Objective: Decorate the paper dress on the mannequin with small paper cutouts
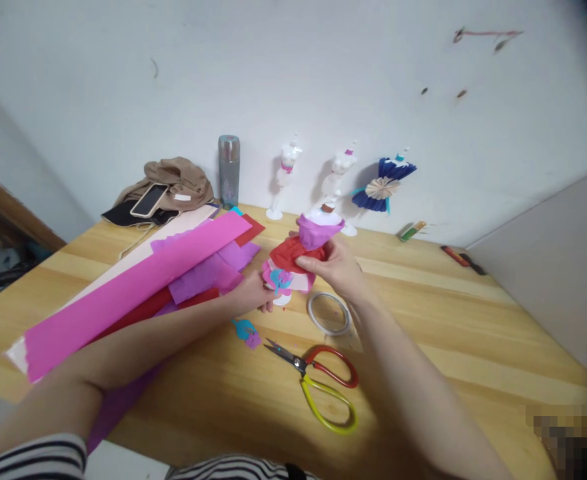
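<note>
A small white dress form wears a crepe paper dress (313, 250) with a purple top, a red middle and a pale pink layer below. My right hand (340, 267) is wrapped around its waist, thumb across the red paper. At the lower left edge of the skirt, my left hand (252, 291) pinches the hem beside a blue and pink paper flower (280, 280). A second blue and purple paper flower (247, 332) lies on the table below my left hand. Nearer to me are open scissors (300, 365) with red and yellow handles. A roll of tape (329, 313) lies by my right wrist.
Crepe paper sheets (138, 293) in pink, purple and red cover the table's left. Behind them are a brown cloth (183, 180), a phone (150, 200) and a flask (229, 170). Two white dress forms (286, 173) and a blue-dressed one (384, 187) stand along the wall.
</note>
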{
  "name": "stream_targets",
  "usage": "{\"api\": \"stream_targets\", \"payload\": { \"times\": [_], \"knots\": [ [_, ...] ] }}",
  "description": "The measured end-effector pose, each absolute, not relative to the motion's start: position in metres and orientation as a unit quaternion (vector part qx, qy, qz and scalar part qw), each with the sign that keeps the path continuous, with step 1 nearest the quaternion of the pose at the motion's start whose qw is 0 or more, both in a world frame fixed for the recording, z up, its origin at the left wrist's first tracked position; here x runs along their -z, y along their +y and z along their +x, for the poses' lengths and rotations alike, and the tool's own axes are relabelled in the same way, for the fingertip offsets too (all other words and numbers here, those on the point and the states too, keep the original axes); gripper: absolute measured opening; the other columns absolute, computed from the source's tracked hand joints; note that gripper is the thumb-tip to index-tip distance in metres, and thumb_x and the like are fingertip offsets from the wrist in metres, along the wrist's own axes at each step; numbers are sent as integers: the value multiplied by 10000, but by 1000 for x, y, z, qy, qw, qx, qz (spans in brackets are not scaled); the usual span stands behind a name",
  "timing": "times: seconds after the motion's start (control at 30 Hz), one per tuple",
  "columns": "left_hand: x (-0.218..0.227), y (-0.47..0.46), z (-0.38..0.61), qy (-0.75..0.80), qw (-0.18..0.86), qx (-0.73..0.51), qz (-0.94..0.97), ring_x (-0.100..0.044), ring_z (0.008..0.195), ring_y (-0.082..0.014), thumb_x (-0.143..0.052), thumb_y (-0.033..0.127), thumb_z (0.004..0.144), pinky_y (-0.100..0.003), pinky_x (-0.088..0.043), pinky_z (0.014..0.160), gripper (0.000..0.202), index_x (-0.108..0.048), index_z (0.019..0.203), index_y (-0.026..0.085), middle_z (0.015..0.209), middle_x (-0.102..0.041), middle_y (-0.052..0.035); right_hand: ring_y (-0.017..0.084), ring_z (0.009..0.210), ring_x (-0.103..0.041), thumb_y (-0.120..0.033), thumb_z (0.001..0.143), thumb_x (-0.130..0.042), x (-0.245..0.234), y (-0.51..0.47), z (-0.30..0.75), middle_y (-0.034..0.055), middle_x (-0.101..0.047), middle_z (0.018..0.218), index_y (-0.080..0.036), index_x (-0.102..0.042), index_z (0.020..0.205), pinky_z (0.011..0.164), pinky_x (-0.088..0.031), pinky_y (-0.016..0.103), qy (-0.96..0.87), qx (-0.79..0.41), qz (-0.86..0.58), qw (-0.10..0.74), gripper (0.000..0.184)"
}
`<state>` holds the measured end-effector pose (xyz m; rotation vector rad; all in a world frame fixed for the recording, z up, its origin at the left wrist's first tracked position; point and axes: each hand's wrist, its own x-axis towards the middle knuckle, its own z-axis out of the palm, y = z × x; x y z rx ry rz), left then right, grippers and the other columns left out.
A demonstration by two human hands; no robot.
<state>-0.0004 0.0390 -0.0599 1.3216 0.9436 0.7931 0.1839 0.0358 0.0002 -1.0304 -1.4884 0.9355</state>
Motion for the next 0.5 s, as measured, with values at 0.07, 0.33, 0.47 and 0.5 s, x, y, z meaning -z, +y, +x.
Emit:
{"api": "stream_targets", "payload": {
  "times": [0.07,0.33,0.47,0.5],
  "knots": [
    [59,40,0,423,632,-316,567,-527,355,-127,-765,138,637,-199,-400,390,215,-661,823,164,426,-592,32,298,943,-749,-450,644,-869,-1,35,183,86,-790,986,-200,-713,968,877,-615,474,-613,-391,-442,525,438],
    [58,26,-13,496,655,-377,428,-446,373,-70,-623,300,757,-186,-282,361,125,-600,763,176,576,-597,22,288,869,-754,-424,643,-857,0,29,179,87,-802,936,-188,-754,934,795,-635,436,-581,-349,-488,549,389],
    [50,13,-5,465,671,-412,406,-535,538,-83,-749,484,735,-187,-347,403,349,-655,853,169,767,-629,-9,283,853,-745,-425,685,-835,3,27,173,86,-798,922,-189,-744,925,778,-617,429,-590,-308,-498,556,348],
    [48,12,-2,429,694,-407,411,-547,584,-95,-793,457,709,-189,-373,431,362,-674,878,161,767,-631,-15,281,847,-741,-419,698,-826,4,27,172,86,-794,913,-191,-739,920,779,-612,429,-592,-296,-498,560,330]
  ]
}}
